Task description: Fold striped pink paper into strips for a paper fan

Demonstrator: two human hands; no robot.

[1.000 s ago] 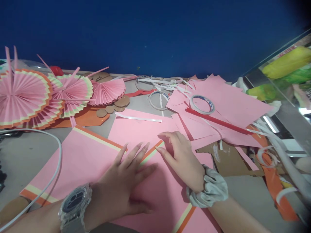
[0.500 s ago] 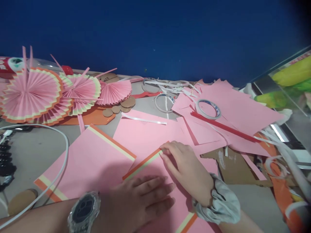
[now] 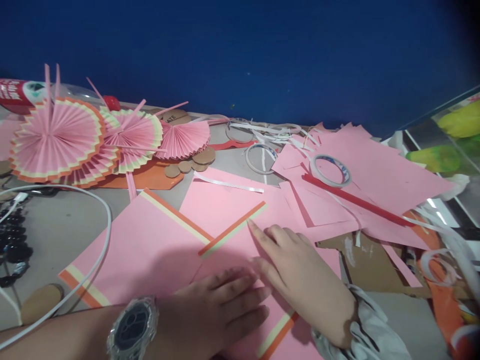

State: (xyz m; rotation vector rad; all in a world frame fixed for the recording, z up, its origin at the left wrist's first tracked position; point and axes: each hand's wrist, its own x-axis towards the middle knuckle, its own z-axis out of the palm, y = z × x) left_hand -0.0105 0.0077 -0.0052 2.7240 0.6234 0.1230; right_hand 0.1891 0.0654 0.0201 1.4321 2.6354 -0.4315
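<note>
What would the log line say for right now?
left hand: flat on pink sheet | right hand: pressing it beside striped edge | tape roll: untouched, farther back

Light moderate and even, with a cool blue cast overall. The wall point(image 3: 240, 45) falls off to near black at the top right corner. A soft, wide shadow lies on the pink sheet point(image 3: 150, 240) ahead of the left hand point(image 3: 221, 305). Its edges are diffuse, so the source is probably overhead and behind. Small bright glare patches on the glass case point(image 3: 468, 185). Right edge smeared and stretched; white strips point(image 3: 446, 235) there unsharp. Centre fairly sharp, paper fans point(image 3: 56, 135) crisp.
</note>
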